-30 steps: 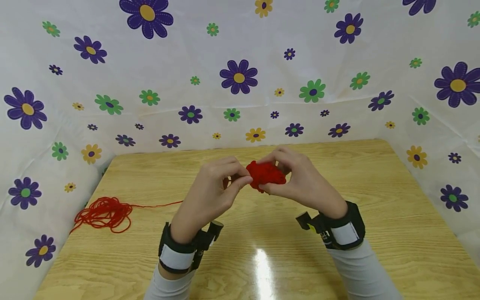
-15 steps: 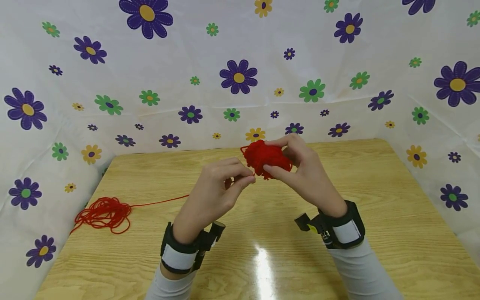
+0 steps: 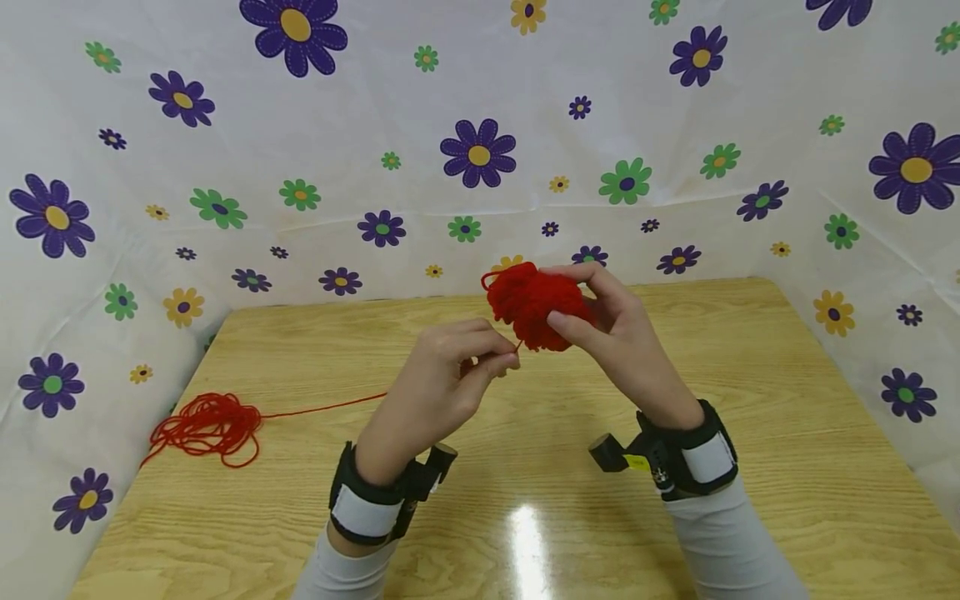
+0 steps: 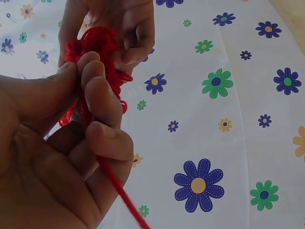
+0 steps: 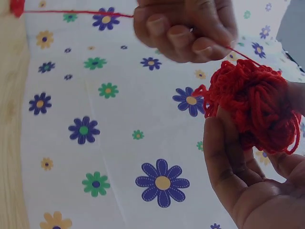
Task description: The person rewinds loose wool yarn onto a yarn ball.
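Bundle of wound red yarn (image 3: pixel 531 307) held up above pale wood-grain worktop (image 3: pixel 562 533); right hand (image 3: pixel 633 342) has its grip curled round it, presumably to steady it. Left hand (image 3: pixel 438 375): grip narrow, pinching thin red strand (image 4: pixel 118 187), likely to control tension. Tangled red yarn heap (image 3: pixel 206 427) lies at worktop's left. White flower-printed cloth (image 3: pixel 412 108) stands behind; left hand hides part of the strand in head view.

Head view forward and down, wrist views close-up, yarn bundle (image 3: pixel 536 300) in all
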Motion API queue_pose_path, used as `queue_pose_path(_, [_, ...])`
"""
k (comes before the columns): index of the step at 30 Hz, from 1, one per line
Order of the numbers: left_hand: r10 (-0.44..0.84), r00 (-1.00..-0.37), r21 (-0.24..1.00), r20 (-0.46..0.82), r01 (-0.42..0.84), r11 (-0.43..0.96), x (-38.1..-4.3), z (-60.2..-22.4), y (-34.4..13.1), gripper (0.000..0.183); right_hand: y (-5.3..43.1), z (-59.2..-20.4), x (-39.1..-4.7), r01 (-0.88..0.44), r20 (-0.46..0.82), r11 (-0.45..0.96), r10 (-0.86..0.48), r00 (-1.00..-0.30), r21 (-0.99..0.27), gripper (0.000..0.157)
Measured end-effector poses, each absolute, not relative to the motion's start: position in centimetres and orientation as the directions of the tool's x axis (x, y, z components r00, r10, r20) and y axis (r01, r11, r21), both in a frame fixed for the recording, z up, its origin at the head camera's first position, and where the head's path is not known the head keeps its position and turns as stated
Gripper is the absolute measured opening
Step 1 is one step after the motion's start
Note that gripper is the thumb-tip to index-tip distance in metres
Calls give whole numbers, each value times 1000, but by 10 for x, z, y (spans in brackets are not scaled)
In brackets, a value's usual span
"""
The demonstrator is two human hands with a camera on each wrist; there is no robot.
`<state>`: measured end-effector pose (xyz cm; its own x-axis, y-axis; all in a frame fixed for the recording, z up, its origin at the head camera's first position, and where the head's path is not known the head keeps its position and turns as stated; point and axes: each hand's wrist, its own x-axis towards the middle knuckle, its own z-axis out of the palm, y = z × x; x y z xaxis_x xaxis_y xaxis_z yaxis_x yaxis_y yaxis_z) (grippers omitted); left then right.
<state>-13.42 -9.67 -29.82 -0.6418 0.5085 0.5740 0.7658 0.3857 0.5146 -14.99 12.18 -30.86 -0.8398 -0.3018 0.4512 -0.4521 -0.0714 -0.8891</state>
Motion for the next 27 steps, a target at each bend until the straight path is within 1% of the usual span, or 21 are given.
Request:
queue_pose_path(3, [514,-642,515,569,765,386,-135,-300,-96,8,124,-306,-148,-410,422,-107,-317,-849,-906,39])
queue_pose_path(9, [532,-648,508,545,760,405,-137,-302,-95,8,128,-304,-146,-360,383,-131,-340,-859,-924,35])
queue_pose_path(13, [534,-661,530,527,747,402,-138,-302,-94,8,130,-303,-146,-343,373,-147,-372,-850,-928,34])
queue_pose_path(15, [531,-672,551,516,735,395,-139,-301,-95,9,131,-303,-145,-336,368,-149,-403,-838,-930,34])
queue_pose_path(19, [525,-689,580,500,716,388,-141,-302,-98,15,132,-303,-145,-310,348,-159,-478,-806,-937,33])
queue_pose_path(23, [527,-688,575,499,718,393,-144,-305,-104,17,133,-303,-144,-274,324,-175,-553,-768,-946,33])
queue_pose_path(27, [530,-681,575,505,724,381,-146,-306,-110,19,134,-303,-143,-268,306,-157,-625,-718,-950,32])
